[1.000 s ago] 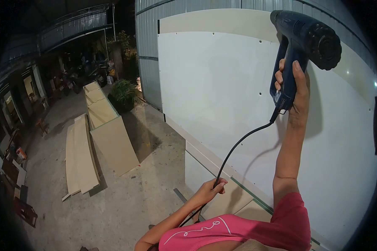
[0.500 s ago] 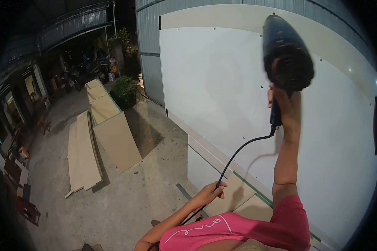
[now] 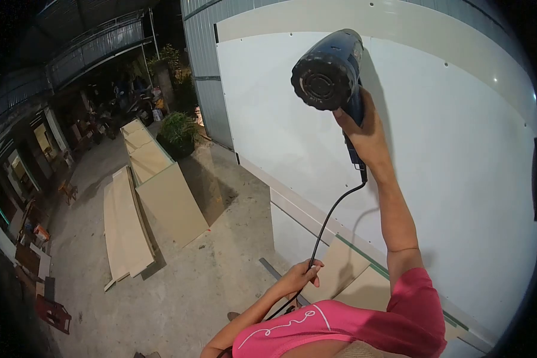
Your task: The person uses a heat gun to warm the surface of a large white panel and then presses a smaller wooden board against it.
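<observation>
My right hand (image 3: 370, 134) is wrapped round the handle of a blue and black heat gun (image 3: 325, 77), raised in front of a large white panel (image 3: 304, 143). The round black rear of the tool faces me, and its front end points away at the panel's upper part. From the handle's base a black power cord (image 3: 325, 224) curves down to my left hand (image 3: 302, 277), whose fingers close round it near my waist. Small dots mark the panel's face, and a beige band (image 3: 316, 18) runs along its top edge.
Beige boards (image 3: 125, 227) lie on the concrete floor (image 3: 179, 298) at left, beside a long open box (image 3: 170, 197). A bushy plant (image 3: 179, 131) stands behind. Green-edged boards (image 3: 340, 262) sit below the panel. Corrugated metal sheeting (image 3: 206, 107) rises behind it.
My right hand has swung the heat gun to the left across the panel, and the tool has turned. My left hand keeps its hold on the cord. The view has shifted slightly.
</observation>
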The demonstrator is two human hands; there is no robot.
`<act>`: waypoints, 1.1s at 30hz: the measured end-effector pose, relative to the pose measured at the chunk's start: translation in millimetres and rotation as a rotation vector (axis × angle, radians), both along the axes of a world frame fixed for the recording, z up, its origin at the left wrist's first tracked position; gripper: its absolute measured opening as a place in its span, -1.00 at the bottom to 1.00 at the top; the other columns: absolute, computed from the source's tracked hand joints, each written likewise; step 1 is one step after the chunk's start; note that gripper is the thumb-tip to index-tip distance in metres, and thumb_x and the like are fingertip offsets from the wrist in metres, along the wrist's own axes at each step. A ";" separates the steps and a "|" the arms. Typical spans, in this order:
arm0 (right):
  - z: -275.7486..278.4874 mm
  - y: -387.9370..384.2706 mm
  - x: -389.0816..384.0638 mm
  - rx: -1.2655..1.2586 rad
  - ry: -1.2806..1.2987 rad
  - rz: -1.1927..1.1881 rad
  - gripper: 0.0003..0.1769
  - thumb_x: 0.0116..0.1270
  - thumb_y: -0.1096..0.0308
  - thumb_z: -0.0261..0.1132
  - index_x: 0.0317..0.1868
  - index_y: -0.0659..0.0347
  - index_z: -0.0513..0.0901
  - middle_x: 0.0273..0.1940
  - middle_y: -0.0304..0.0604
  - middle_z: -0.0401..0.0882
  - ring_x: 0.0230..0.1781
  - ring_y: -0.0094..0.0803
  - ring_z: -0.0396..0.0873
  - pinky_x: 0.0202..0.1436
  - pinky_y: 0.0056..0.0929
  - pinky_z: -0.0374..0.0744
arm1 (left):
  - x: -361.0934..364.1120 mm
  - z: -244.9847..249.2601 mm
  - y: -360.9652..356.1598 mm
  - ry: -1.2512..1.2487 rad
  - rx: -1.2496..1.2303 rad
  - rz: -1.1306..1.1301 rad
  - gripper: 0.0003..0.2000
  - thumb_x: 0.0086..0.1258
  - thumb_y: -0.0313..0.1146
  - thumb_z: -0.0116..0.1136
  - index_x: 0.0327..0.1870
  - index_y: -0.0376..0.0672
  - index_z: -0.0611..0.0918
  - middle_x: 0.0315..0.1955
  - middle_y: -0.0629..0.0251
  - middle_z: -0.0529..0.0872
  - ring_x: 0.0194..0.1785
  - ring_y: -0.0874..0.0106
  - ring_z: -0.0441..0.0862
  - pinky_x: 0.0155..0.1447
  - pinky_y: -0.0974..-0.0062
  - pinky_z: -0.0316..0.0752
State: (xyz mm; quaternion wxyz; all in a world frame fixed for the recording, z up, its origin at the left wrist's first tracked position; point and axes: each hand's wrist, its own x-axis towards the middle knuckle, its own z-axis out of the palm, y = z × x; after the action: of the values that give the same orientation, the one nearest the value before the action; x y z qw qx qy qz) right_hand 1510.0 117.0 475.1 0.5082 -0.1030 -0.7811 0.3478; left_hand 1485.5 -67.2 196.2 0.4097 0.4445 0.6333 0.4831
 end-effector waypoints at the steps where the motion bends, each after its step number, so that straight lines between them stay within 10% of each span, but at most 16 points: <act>1: 1.5 -1.3 -0.1 -0.023 -0.005 -0.007 -0.28 0.13 0.09 0.33 0.20 0.36 0.33 -0.08 0.08 0.57 -0.09 -0.21 0.57 0.02 -0.36 0.47 | -0.3 -1.1 -0.8 -0.018 -0.001 -0.001 -0.72 0.47 -0.24 -0.12 0.03 -0.23 0.45 -0.59 0.35 0.63 -0.43 0.55 0.53 -0.22 0.56 0.39; 33: -143.6 -48.8 14.2 -0.314 0.111 -0.038 -0.24 0.04 0.32 0.40 0.22 0.38 0.25 -0.06 0.04 0.55 -0.08 -0.32 0.56 0.00 -0.43 0.51 | -4.1 -23.1 -101.4 -0.215 -0.197 0.200 -0.58 0.50 -0.14 -0.15 0.09 -0.38 0.42 -0.69 0.38 0.52 -0.44 0.51 0.58 -0.17 0.53 0.49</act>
State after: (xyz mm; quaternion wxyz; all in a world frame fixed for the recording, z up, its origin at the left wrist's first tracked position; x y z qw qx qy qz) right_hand 1524.2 68.2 331.5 0.5347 -0.1767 -0.6859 0.4610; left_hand 1481.4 -168.6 173.1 0.4664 0.2828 0.6713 0.5019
